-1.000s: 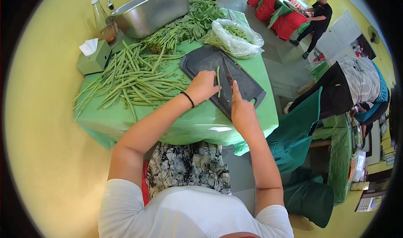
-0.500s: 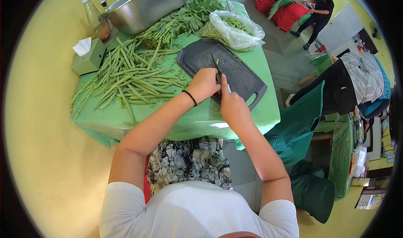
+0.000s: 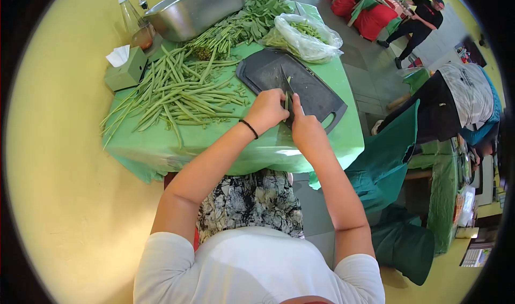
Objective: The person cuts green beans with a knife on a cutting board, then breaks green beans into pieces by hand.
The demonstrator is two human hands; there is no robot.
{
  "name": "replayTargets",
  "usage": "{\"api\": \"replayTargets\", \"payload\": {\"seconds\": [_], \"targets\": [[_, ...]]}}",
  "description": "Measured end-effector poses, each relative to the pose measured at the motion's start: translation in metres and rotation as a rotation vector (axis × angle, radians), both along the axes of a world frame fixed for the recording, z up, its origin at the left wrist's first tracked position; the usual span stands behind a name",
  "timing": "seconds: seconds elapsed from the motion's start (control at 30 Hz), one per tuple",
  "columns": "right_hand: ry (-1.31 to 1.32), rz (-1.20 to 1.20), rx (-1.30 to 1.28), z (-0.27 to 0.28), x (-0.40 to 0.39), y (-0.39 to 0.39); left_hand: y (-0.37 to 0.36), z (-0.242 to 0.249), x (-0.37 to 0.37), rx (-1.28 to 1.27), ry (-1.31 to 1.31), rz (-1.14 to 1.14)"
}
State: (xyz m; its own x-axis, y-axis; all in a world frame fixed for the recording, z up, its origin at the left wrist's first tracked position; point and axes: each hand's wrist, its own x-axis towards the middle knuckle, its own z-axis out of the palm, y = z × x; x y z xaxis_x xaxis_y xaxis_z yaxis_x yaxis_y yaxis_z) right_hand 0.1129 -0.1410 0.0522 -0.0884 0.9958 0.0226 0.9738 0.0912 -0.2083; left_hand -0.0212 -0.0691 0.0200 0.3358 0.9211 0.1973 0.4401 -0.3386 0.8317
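Observation:
My right hand is wrapped round the handle of a kitchen knife, whose dark blade points away from me over the black cutting board. Beside the blade, my left hand pinches green beans; how many is hidden by the fingers. A few cut bits lie on the board. To the left of it, a large heap of long green beans spreads over the green table cover. Beyond the board sits a clear plastic bag with cut bean pieces inside.
Leafy green stalks lie at the back, by a big metal basin. A glass bottle and a tissue box stand at the left. One person stands far right; another bends over nearer.
The whole view has shifted slightly, so the table appears further right and higher. Both hands stay together at the board, with more of the bean showing beside the blade. The far person has turned a little.

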Motion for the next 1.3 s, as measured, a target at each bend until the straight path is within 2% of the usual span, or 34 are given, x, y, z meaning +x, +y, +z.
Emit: {"api": "replayTargets", "payload": {"seconds": [0.17, 0.47, 0.67, 0.77, 0.83, 0.93, 1.03, 1.17, 1.27, 1.3], "targets": [[0.038, -0.028, 0.036, 0.013, -0.007, -0.037, 0.004, 0.0, -0.005, -0.174, -0.088, 0.022], [-0.103, -0.032, -0.065, 0.008, -0.014, -0.064, 0.005, -0.006, -0.005, -0.187, -0.137, 0.031], [-0.132, -0.078, -0.011, -0.007, -0.032, -0.026, 0.006, -0.009, -0.004, -0.244, -0.175, 0.037], [-0.062, -0.032, -0.008, -0.007, -0.029, -0.037, 0.005, -0.001, -0.008, -0.196, -0.15, 0.046], [-0.1, -0.055, -0.053, -0.003, -0.024, -0.06, 0.004, 0.002, -0.008, -0.088, -0.013, 0.02], [-0.122, -0.053, -0.058, 0.002, -0.006, -0.063, 0.004, 0.007, -0.008, -0.046, 0.044, 0.015], [-0.143, -0.159, -0.054, 0.001, 0.013, -0.05, 0.006, 0.011, -0.001, 0.006, 0.118, -0.037], [0.063, -0.092, 0.035, 0.011, 0.021, -0.037, 0.028, 0.007, 0.007, 0.102, -0.069, 0.057], [0.132, -0.029, 0.068, 0.019, 0.01, -0.053, 0.047, 0.036, -0.017, 0.286, 0.164, 0.285], [0.168, -0.005, 0.079, 0.02, 0.007, -0.06, 0.049, 0.053, -0.033, 0.256, 0.26, 0.371]]}}
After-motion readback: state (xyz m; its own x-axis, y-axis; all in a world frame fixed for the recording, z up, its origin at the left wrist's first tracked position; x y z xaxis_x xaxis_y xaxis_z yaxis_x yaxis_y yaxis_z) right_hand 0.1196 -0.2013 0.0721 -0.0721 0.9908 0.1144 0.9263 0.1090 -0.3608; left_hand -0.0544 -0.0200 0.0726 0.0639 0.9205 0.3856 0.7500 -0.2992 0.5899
